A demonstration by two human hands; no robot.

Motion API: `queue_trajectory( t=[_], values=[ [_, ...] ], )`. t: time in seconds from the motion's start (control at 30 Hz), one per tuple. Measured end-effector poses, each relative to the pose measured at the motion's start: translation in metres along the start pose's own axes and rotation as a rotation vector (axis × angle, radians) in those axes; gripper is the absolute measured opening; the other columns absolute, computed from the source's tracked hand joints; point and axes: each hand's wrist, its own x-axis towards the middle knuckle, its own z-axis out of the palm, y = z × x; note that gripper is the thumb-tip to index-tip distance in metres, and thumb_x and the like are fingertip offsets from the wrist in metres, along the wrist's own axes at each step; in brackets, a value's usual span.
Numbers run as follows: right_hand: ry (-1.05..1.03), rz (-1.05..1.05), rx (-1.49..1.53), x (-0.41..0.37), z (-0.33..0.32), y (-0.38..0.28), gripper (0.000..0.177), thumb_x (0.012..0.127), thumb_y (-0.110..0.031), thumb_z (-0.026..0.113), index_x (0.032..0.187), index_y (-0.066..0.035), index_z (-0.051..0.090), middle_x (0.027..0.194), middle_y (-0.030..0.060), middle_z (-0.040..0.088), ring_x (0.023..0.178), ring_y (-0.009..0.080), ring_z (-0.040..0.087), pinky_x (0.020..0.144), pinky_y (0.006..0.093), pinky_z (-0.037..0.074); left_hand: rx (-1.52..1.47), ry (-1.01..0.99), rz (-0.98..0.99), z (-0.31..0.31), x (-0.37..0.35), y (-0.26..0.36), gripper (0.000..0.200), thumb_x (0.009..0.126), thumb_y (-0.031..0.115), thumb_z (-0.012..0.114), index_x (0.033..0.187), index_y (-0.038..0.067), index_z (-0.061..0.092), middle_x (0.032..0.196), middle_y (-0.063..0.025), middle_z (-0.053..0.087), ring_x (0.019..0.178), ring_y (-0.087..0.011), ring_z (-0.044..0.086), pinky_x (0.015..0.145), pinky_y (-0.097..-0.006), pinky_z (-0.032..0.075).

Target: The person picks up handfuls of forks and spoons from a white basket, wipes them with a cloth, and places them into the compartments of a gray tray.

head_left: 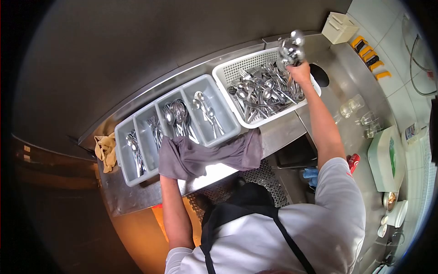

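Observation:
My right hand (300,74) is closed on a bunch of spoons (292,49), raised over the far right corner of a white perforated basket (220,75). Forks, spoons and other cutlery (264,93) lie jumbled in that basket. A purple-grey cloth (191,157) covers my left hand and stretches to the right, in front of a grey cutlery tray (230,107); the fingers are hidden beneath it. Spoons (207,112) lie in the tray's right compartment, and larger spoons (178,114) fill the one beside it. Forks (156,130) and more cutlery (135,150) occupy the left compartments.
A yellowish cloth (106,150) lies at the tray's left end. Right of the basket are a dark round hole (319,75) in the steel counter, several glasses (353,105), and a pale green-and-white container (384,160). A cream box (339,28) stands in the far corner.

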Motion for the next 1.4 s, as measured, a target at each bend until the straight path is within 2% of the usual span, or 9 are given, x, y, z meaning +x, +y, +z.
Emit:
queue_trajectory(
  t=[0.23, 0.33, 0.5, 0.6, 0.77, 0.93, 1.0, 1.17, 1.4],
  values=[
    [0.307, 0.028, 0.512, 0.013, 0.010, 0.016, 0.023, 0.061, -0.006, 0.070, 0.082, 0.001, 0.062, 0.076, 0.0037, 0.063, 0.068, 0.0135, 0.058, 0.065, 0.0295, 0.047, 0.263, 0.122, 0.039, 0.000, 0.007, 0.005, 0.055, 0.097, 0.043, 0.025, 0.087, 0.000, 0.058, 0.078, -0.0074, 0.059, 0.068, -0.0189, 0.053, 0.065, -0.0320, 0.047],
    [0.118, 0.176, 0.390, -0.006, 0.003, 0.001, 0.029, 0.061, -0.004, 0.070, 0.088, 0.003, 0.061, 0.081, 0.0058, 0.064, 0.071, 0.0141, 0.059, 0.068, 0.0301, 0.047, -0.173, -0.136, -0.047, 0.014, -0.005, 0.001, 0.055, 0.097, 0.044, 0.026, 0.086, 0.000, 0.058, 0.078, -0.0081, 0.059, 0.066, -0.0201, 0.053, 0.065, -0.0335, 0.047],
    [0.014, 0.121, 0.335, -0.003, 0.008, 0.017, 0.035, 0.064, -0.001, 0.070, 0.097, 0.001, 0.060, 0.091, 0.0036, 0.062, 0.081, 0.0142, 0.057, 0.074, 0.0296, 0.046, -0.389, -0.261, -0.064, 0.010, -0.022, 0.003, 0.069, 0.090, 0.056, 0.034, 0.111, -0.006, 0.055, 0.108, -0.0190, 0.062, 0.100, -0.0325, 0.059, 0.089, -0.0404, 0.047],
    [0.293, -0.135, 0.499, -0.007, 0.014, -0.003, 0.032, 0.064, -0.004, 0.069, 0.094, 0.002, 0.062, 0.081, 0.0053, 0.065, 0.070, 0.0144, 0.059, 0.067, 0.0286, 0.048, 1.239, 0.181, 0.461, -0.009, -0.039, -0.015, 0.053, 0.086, 0.044, 0.047, 0.111, -0.002, 0.056, 0.113, -0.0146, 0.059, 0.103, -0.0243, 0.057, 0.091, -0.0349, 0.044],
    [0.268, -0.004, 0.620, -0.003, 0.010, -0.012, 0.024, 0.064, 0.002, 0.067, 0.087, 0.003, 0.062, 0.081, 0.0044, 0.063, 0.067, 0.0132, 0.058, 0.065, 0.0283, 0.048, 0.044, -0.115, -0.054, 0.015, -0.060, -0.020, 0.059, 0.084, 0.044, 0.053, 0.118, -0.004, 0.050, 0.122, -0.0142, 0.054, 0.107, -0.0212, 0.053, 0.094, -0.0352, 0.040],
    [-0.008, 0.212, 0.902, -0.052, -0.021, -0.103, 0.018, 0.067, 0.006, 0.066, 0.084, 0.003, 0.062, 0.079, 0.0070, 0.063, 0.067, 0.0156, 0.061, 0.061, 0.0289, 0.050, 1.827, -0.138, 0.612, 0.038, -0.072, -0.019, 0.048, 0.084, 0.037, 0.055, 0.118, 0.003, 0.051, 0.111, -0.0090, 0.059, 0.100, -0.0232, 0.054, 0.088, -0.0362, 0.042],
    [-0.146, 0.309, 0.839, -0.089, -0.030, -0.116, 0.018, 0.069, 0.002, 0.067, 0.087, 0.005, 0.062, 0.082, 0.0106, 0.065, 0.073, 0.0184, 0.063, 0.070, 0.0316, 0.053, 0.505, -0.316, 0.376, 0.052, -0.056, -0.029, 0.038, 0.085, 0.030, 0.052, 0.115, 0.008, 0.053, 0.109, -0.0081, 0.059, 0.102, -0.0213, 0.052, 0.087, -0.0336, 0.043],
    [-0.472, 0.672, 0.825, -0.255, -0.021, -0.192, 0.027, 0.065, -0.002, 0.069, 0.090, 0.006, 0.062, 0.082, 0.0111, 0.065, 0.075, 0.0224, 0.064, 0.073, 0.0354, 0.053, 0.798, -0.659, 0.253, 0.041, -0.022, -0.060, 0.039, 0.081, 0.027, 0.053, 0.112, 0.004, 0.052, 0.098, -0.0106, 0.059, 0.091, -0.0234, 0.055, 0.079, -0.0349, 0.046],
    [-0.366, 0.598, 1.125, -0.429, 0.048, -0.239, 0.027, 0.075, 0.005, 0.063, 0.100, -0.002, 0.058, 0.090, 0.0001, 0.060, 0.078, 0.0089, 0.056, 0.073, 0.0255, 0.047, 1.111, -0.357, 0.647, 0.035, -0.141, -0.050, 0.034, 0.067, 0.011, 0.066, 0.094, -0.001, 0.050, 0.068, -0.0131, 0.050, 0.061, -0.0290, 0.049, 0.056, -0.0375, 0.039]
  ],
)
